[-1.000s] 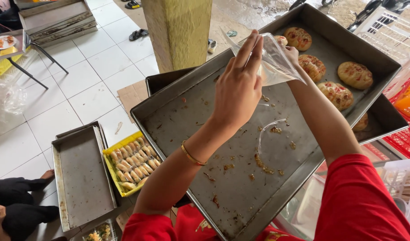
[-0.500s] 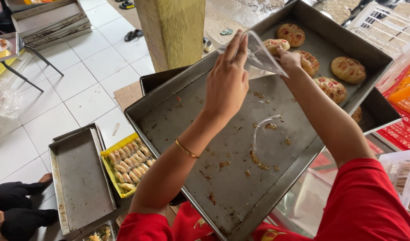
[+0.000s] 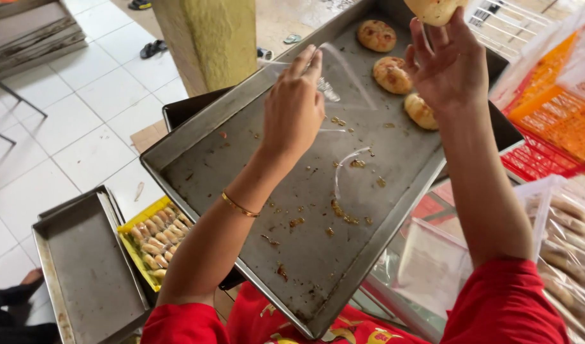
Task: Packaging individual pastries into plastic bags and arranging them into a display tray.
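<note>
1. The left hand (image 3: 295, 105) is raised above the middle of a large grey metal baking tray (image 3: 241, 191), fingers drawn together and pinching the mouth of a clear thin plastic bag (image 3: 337, 73). The bag is see-through, so its edges are hard to trace against the tray.
2. The right hand (image 3: 448, 64) is lifted at the far right with its fingers spread upward around a round golden baked bun (image 3: 432, 9). The bun is cut off by the top edge of the view, so only its lower part shows.
3. Three more round browned buns (image 3: 394, 73) lie in the far right corner of the tray, one partly hidden behind the right wrist.
4. The rest of the tray is dotted with brown crumbs (image 3: 340, 207) and a curled strip of clear film (image 3: 349, 162).
5. A thin gold bangle (image 3: 240, 205) circles the left forearm; red sleeves (image 3: 502, 306) show at the near edge.
6. On the white tiled floor (image 3: 82, 127) to the near left sits a smaller grey metal tray (image 3: 88, 274), and beside it a yellow tray of small pale pastries (image 3: 155, 239), partly hidden by the left arm.
7. An orange and red plastic crate (image 3: 547, 127) stands at the far right, cut off by the edge, with clear packed bags (image 3: 560, 248) nearer, their contents blurred.
8. A yellowish pillar (image 3: 216, 38) rises at the far middle.
</note>
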